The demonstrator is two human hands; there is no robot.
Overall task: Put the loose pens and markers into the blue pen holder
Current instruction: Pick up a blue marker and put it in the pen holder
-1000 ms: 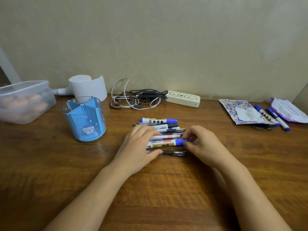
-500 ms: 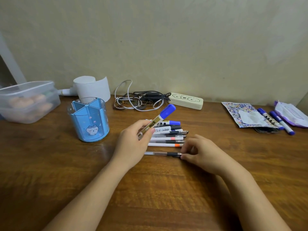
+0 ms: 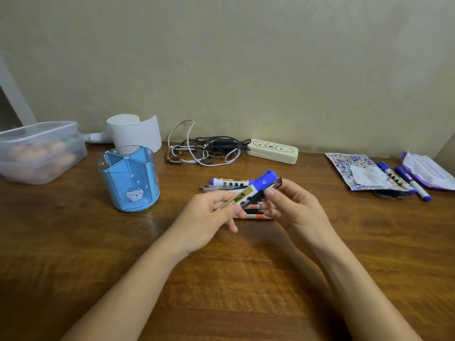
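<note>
The blue pen holder [image 3: 130, 183] stands on the wooden desk, left of my hands, with its compartments showing nothing inside. My left hand [image 3: 209, 215] holds a blue-capped marker with a gold label [image 3: 253, 189], tilted up to the right above the pile. My right hand [image 3: 295, 210] pinches a thin clear pen with a dark cap [image 3: 277, 183] right alongside that marker. Beneath and behind my hands lies the pile of loose pens and markers [image 3: 229, 183]. Two more blue markers [image 3: 403, 180] lie at the far right.
A lidded plastic container [image 3: 37, 151] and a paper roll [image 3: 138, 131] sit behind the holder. Tangled cables [image 3: 204, 151] and a cream case [image 3: 273, 151] lie along the wall. A patterned pouch [image 3: 357, 168] and a wipes packet [image 3: 428, 171] are at the right.
My left hand lifted the gold-label marker off the pile. My right hand picked the thin pen up from the desk and brought it beside the marker.
</note>
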